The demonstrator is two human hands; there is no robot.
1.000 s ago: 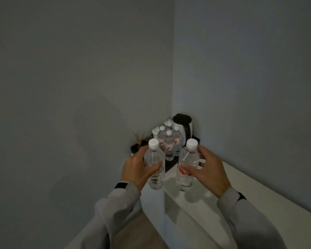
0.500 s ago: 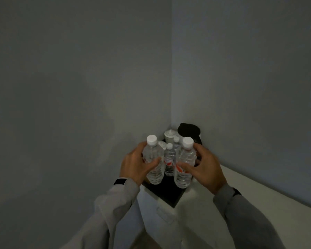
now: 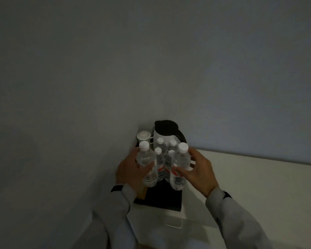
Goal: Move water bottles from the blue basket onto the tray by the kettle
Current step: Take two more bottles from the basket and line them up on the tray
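Note:
My left hand (image 3: 131, 170) grips a clear water bottle (image 3: 147, 166) with a white cap, held upright over the left part of the black tray (image 3: 162, 198). My right hand (image 3: 197, 174) holds a second such bottle (image 3: 180, 168) upright over the tray's right side. Between and behind them stand several more water bottles (image 3: 160, 162) on the tray. The white kettle (image 3: 166, 135) with a black lid and handle stands at the tray's back, in the corner. The blue basket is out of view.
A white lidded cup (image 3: 143, 137) stands left of the kettle. The tray sits at the corner end of a white counter (image 3: 250, 177) that runs off to the right. Grey walls close in behind and at the left. The room is dim.
Both hands have carried their bottles forward from over the counter to over the tray, close to the standing bottles. The view has moved nearer and looks more steeply down.

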